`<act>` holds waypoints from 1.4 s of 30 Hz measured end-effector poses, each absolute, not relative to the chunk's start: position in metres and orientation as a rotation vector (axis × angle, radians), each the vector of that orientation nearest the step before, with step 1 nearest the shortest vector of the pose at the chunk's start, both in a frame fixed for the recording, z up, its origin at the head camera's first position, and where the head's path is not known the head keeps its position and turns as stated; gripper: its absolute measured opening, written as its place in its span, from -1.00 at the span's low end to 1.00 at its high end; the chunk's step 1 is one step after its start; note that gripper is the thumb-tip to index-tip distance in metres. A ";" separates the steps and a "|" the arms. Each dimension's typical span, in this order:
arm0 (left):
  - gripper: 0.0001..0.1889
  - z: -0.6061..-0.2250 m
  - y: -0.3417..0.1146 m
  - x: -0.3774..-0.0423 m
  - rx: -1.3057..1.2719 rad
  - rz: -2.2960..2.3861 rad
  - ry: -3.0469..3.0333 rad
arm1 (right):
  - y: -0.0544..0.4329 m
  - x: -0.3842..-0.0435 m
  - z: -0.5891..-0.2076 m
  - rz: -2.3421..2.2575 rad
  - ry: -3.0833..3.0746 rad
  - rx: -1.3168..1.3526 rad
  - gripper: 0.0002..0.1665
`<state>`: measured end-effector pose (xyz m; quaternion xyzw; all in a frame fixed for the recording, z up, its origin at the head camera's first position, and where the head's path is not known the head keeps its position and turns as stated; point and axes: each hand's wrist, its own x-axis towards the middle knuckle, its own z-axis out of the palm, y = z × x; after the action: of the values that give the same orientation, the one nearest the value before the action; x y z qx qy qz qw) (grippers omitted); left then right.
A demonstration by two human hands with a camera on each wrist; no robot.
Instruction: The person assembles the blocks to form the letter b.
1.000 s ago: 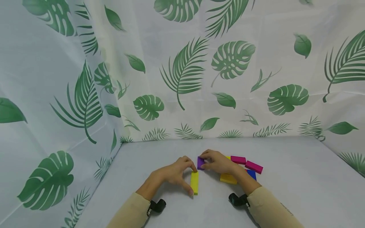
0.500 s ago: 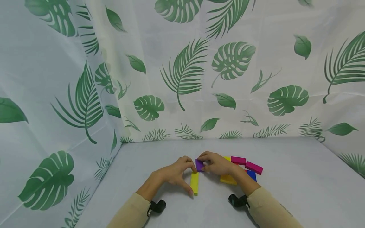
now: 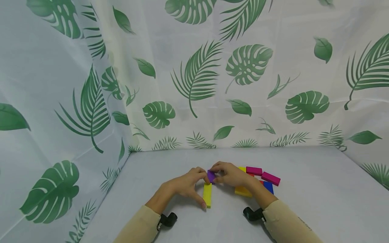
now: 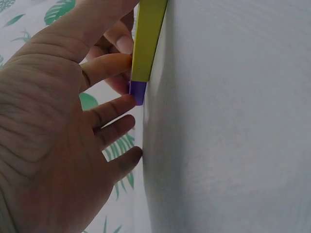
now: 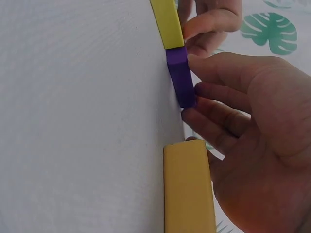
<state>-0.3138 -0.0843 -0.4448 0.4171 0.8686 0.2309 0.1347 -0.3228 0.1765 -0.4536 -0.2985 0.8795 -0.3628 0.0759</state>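
Observation:
A bright yellow block [image 3: 207, 195] lies lengthwise on the white table. My left hand [image 3: 188, 183] holds it between thumb and index finger, one at each end. The other left fingers spread beyond it in the left wrist view. At the far end of the yellow block is a purple block [image 3: 211, 176], pinched by the thumb and fingers of my right hand [image 3: 231, 174]. In the right wrist view the purple block [image 5: 181, 80] meets the end of the yellow block [image 5: 168, 23], slightly angled to it. My right fingers partly cover the purple block in the head view.
Right of my hands lies a group of blocks: an orange one [image 3: 243, 191], a second yellow one [image 3: 242, 169], two magenta ones [image 3: 254, 171] and a blue one [image 3: 268, 187]. Red pieces are partly hidden under my right forearm. A leaf-patterned curtain [image 3: 209, 128] closes off the back.
My right hand has drawn the purple block left and nearer to me, up to the yellow block's far end. My left hand has stayed in place on the yellow block.

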 end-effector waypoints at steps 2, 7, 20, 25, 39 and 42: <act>-0.26 -0.445 -0.084 -0.314 1.211 0.669 2.519 | 0.177 -0.323 -0.453 -1.096 2.626 -0.899 -0.52; -0.26 -0.446 -0.084 -0.314 1.195 0.662 2.525 | 0.177 -0.322 -0.453 -1.112 2.608 -0.918 -0.54; -0.25 -0.443 -0.083 -0.314 1.264 0.692 2.474 | 0.177 -0.323 -0.455 -1.141 2.595 -0.965 -0.55; -0.24 -0.443 -0.083 -0.313 1.260 0.670 2.496 | 0.177 -0.324 -0.456 -1.140 2.606 -0.958 -0.56; -0.16 -0.438 -0.081 -0.310 1.312 0.503 2.584 | 0.176 -0.322 -0.454 -1.155 2.583 -0.935 -0.43; -0.15 -0.436 -0.082 -0.309 1.337 0.449 2.609 | 0.174 -0.320 -0.452 -1.161 2.576 -0.936 -0.42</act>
<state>-0.3092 -0.0820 -0.4364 0.4490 0.8763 0.1508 0.0880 -0.3201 0.1742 -0.4524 -0.3133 0.8625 -0.3889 0.0825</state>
